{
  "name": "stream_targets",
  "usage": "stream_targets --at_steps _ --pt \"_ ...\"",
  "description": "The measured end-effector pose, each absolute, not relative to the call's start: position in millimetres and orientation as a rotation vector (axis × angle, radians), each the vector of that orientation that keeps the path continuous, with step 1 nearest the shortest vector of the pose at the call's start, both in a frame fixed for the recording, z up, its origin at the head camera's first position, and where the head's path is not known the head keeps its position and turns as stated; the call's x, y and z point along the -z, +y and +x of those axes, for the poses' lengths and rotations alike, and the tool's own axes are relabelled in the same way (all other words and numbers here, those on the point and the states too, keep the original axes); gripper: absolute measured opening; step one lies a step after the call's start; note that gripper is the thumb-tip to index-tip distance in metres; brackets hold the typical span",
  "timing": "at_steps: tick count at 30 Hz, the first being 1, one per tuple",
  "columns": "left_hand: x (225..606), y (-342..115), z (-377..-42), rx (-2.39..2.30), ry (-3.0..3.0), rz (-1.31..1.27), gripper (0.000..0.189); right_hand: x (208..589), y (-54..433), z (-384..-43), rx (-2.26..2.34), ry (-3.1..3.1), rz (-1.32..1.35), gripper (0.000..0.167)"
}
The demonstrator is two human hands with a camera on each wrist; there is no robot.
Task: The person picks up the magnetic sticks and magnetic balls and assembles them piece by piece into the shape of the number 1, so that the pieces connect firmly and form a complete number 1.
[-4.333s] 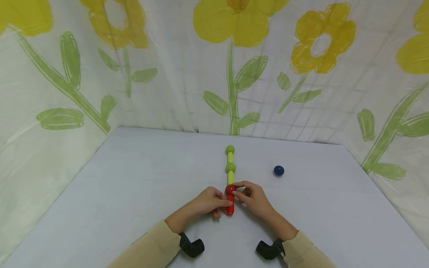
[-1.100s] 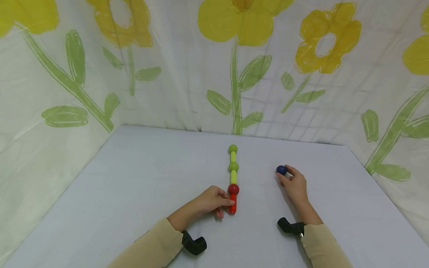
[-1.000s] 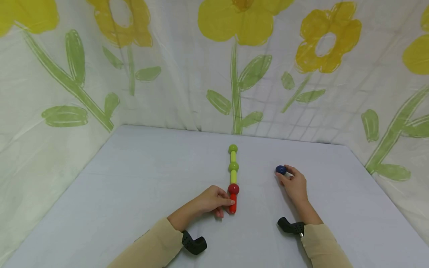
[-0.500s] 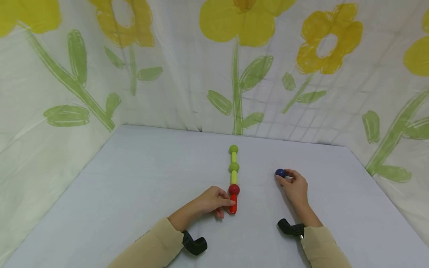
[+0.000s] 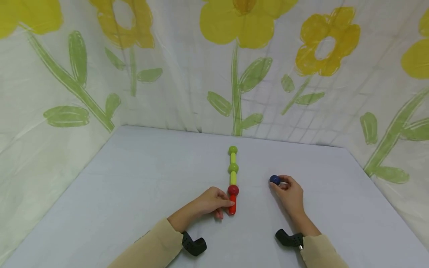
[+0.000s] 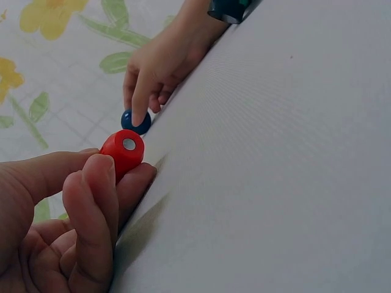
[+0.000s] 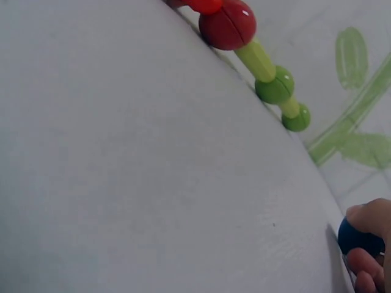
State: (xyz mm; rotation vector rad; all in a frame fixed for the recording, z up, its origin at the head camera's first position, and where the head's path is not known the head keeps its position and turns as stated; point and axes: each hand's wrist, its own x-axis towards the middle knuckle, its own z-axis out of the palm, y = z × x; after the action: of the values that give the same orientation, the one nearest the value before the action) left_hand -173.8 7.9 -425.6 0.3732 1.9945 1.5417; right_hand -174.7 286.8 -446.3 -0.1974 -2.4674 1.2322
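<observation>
In the head view a straight chain lies on the table, made of two green balls, yellow-green rods, a red ball and a red rod at the near end. My left hand pinches that red rod between thumb and fingers. Its free end, with a round silvery disc, faces the left wrist camera. Right of the chain, my right hand pinches a dark blue ball between thumb and fingertips. In the right wrist view fingers partly cover the blue ball.
The pale table stretches to both sides of the chain. Behind it hangs a white cloth painted with yellow flowers. Black cameras sit on both wrists, close over the tabletop.
Over the last seconds my right hand left the red ball, took hold of the blue ball and has brought it slightly nearer and leftward. My left hand stays on the red rod.
</observation>
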Motion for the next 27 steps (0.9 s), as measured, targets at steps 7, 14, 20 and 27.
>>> stream_targets --at_steps 7,14,20,27 --pt "426 8 -174 -1.537 2.002 0.379 0.016 446 277 -163 -1.247 -2.509 -0.177 0.032" --pt "424 7 -173 -1.541 2.004 0.387 0.015 444 266 -151 -1.308 -2.514 -0.152 0.032" --pt "424 7 -173 -1.537 2.004 0.386 0.016 445 259 -143 -1.303 -2.525 -0.108 0.032" --pt "423 7 -173 -1.527 2.015 0.376 0.016 447 246 -132 -1.338 -2.538 -0.045 0.033"
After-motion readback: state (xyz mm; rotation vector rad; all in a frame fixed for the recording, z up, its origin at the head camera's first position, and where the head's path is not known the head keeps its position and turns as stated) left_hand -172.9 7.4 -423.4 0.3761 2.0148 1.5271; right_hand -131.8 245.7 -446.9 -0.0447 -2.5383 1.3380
